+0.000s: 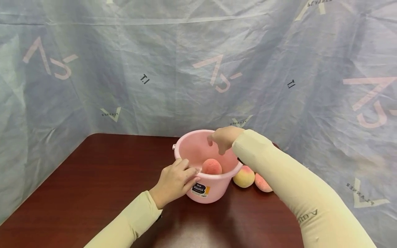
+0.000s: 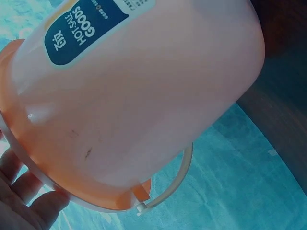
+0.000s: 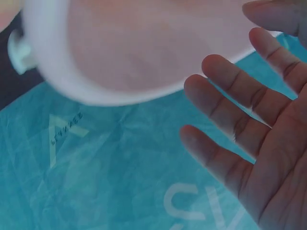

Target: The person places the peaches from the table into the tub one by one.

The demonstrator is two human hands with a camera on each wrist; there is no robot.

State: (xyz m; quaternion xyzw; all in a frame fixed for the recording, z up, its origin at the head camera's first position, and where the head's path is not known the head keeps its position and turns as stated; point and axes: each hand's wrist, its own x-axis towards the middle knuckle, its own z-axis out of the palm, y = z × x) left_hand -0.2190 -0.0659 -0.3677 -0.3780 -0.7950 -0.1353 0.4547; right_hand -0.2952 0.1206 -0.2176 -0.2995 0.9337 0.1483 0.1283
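Note:
A pink plastic bucket [image 1: 214, 191] with a dark label stands on the table. My left hand [image 1: 176, 179] grips its near-left rim, fingers over the edge and thumb on the outside; in the left wrist view the fingertips [image 2: 53, 203] show at the rim. Inside the bucket, close to its near wall, a reddish peach [image 1: 212, 166] is visible. Over the bucket's far-right side hangs my right hand [image 1: 225, 137], holding nothing. Its spread fingers [image 3: 218, 108] appear beside the rim in the right wrist view.
A yellow and pink peach [image 1: 244, 176] sits right of the bucket, with another peach [image 1: 263, 183] beside it, partly hidden by the right sleeve. The bucket's pale handle [image 2: 180, 177] hangs at its side. Grey printed sheeting [image 1: 173, 86] surrounds the dark red-brown table [image 1: 93, 179].

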